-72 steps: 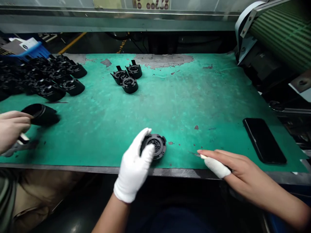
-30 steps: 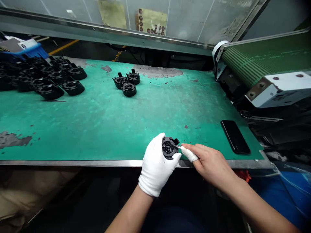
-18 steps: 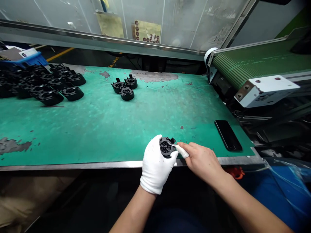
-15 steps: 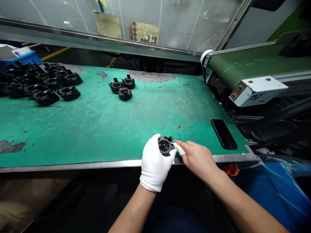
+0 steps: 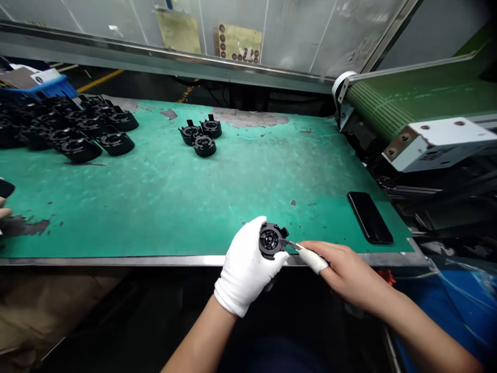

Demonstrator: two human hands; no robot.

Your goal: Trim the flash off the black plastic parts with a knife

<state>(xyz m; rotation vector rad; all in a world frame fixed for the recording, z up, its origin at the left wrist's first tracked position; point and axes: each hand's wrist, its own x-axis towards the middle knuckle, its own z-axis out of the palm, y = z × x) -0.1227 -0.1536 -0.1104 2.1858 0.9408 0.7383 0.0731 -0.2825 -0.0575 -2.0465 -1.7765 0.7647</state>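
My left hand point(image 5: 245, 259), in a white glove, holds a round black plastic part point(image 5: 269, 239) above the front edge of the bench, its ribbed inner face turned up. My right hand point(image 5: 341, 267) is bare apart from a white cover on the thumb. Its fingers grip a thin knife-like tool point(image 5: 294, 245), whose metal tip reaches the right side of the round part. Whether the tip touches the part I cannot tell. Farther back on the green bench top point(image 5: 155, 207) stands a group of three similar black parts point(image 5: 204, 146).
Many more black parts point(image 5: 79, 147) crowd the left, by a blue bin point(image 5: 39, 89). A phone point(image 5: 370, 217) lies at the right. Beyond it are a green conveyor belt point(image 5: 411, 85) and its white bracket point(image 5: 438, 142). Another person's fingers point(image 5: 4, 210) show at the left edge.
My right hand has drawn back to the right, so more of the tool shows. The view has shifted slightly, and another person's fingers and a black object have appeared at the left.
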